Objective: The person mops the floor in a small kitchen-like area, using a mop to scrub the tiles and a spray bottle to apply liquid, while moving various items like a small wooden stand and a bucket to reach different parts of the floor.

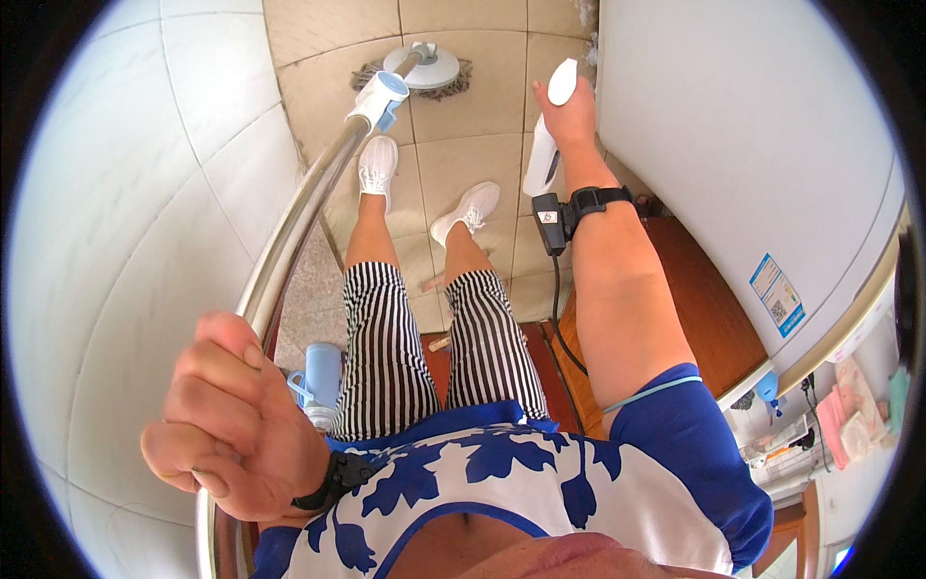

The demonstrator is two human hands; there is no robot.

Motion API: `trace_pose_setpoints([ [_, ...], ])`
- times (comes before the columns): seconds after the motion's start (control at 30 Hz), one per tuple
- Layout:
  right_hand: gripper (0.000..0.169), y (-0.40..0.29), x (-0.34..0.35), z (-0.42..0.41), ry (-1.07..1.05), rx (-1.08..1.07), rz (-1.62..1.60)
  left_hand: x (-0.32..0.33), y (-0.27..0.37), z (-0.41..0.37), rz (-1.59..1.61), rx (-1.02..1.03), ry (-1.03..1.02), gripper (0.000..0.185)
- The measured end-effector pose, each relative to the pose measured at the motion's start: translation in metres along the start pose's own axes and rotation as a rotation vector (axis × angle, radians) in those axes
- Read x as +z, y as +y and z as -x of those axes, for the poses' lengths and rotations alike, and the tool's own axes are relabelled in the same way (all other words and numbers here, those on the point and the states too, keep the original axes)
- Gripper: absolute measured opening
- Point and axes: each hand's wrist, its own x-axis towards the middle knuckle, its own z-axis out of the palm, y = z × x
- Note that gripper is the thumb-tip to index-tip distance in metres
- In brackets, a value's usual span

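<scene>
My left hand (224, 420) is closed around the long metal pole (289, 224) of a mop, close to me at the lower left. The pole runs up past a white and light blue clamp (380, 98) to a round mop head (427, 69), whose grey strands lie on the tiled floor. At the upper right, my right hand (571, 112) grips a white plastic handled object (541, 155); its white end (562, 82) sticks out over my fingers. What kind of object it is, I cannot tell. A black device (553, 221) with a cable is strapped to my right forearm.
White wall tiles (159, 217) rise on the left, and a large white appliance (709, 145) stands on the right beside a brown wooden surface (694, 289). A light blue bottle (322, 373) is near my leg. Pink cloths (835, 423) and other items lie at the lower right.
</scene>
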Motion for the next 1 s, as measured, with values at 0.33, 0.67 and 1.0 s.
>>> trace_pose_setpoints([
  [0.33, 0.048, -0.038, -0.010, -0.021, -0.089, 0.003, 0.005, -0.002, 0.000, -0.004, -0.028, 0.016, -0.062, 0.032],
  [0.67, 0.050, -0.023, 0.005, 0.014, -0.301, 0.045, 0.014, -0.001, -0.001, -0.005, -0.031, 0.054, -0.081, 0.030],
  [1.0, 0.053, -0.087, -0.024, 0.021, -0.410, -0.337, -0.189, 0.006, -0.006, -0.005, 0.076, 0.079, -0.075, 0.026],
])
